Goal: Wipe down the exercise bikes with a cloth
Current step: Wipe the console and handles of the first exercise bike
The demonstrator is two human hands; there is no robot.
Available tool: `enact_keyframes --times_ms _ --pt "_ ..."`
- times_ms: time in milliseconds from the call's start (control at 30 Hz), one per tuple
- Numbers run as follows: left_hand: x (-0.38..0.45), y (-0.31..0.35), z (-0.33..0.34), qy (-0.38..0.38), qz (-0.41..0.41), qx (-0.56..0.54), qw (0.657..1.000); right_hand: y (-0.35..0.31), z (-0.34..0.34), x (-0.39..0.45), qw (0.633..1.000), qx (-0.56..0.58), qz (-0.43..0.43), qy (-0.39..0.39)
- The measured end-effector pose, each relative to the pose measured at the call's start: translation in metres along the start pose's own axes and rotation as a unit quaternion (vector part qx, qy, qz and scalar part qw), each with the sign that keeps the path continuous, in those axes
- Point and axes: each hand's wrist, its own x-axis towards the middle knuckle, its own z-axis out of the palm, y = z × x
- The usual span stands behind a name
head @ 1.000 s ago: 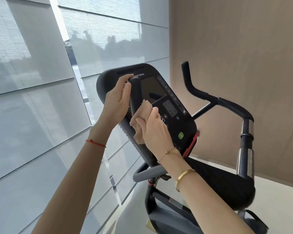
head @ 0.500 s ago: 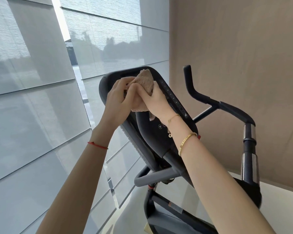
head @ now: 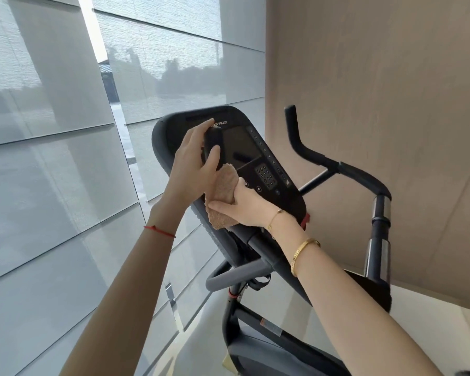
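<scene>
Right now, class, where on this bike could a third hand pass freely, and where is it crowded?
Free: the gap between the console and the right handlebar, and that bar's upright tip. Crowded: the left handlebar, where the left hand grips the top and the right hand presses the cloth just below it.

I'm gripping the black handlebar upright with my left hand, and my right hand is pressing the tan cloth around the bar just below it, in front of the bike console. Window panels are sitting behind.
</scene>
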Motion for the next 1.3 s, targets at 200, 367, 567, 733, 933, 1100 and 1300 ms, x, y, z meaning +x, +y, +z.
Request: enact_keyframes --times_ms 200,367,567,733,933,1100,1300 --pt "-0.002 0.002 -0.002 -0.002 -0.011 -0.007 1.000 0.006 0.006 -0.039 0.984 -0.176 -0.011 -0.010" --pt "0.001 0.001 -0.006 -0.012 -0.022 -0.024 0.999 0.015 0.021 -0.059 0.971 -0.194 -0.079 0.115" --pt "0.003 0.004 -0.009 0.002 -0.020 -0.024 1.000 -0.011 0.020 -0.004 0.978 0.010 -0.105 0.180" --pt "0.004 0.002 -0.011 0.003 -0.007 -0.033 0.999 -0.028 0.005 0.021 0.952 0.167 -0.141 0.215" --pt "0.007 0.001 -0.016 -0.001 -0.016 -0.022 1.000 -0.067 -0.034 0.050 0.949 0.150 -0.145 0.235" --pt "-0.007 0.004 -0.010 -0.026 -0.039 -0.013 0.999 -0.024 -0.012 0.014 0.989 0.039 -0.096 0.106" --pt "-0.038 0.014 0.011 0.005 -0.007 0.027 1.000 0.011 0.000 -0.024 0.996 -0.080 -0.028 -0.029"
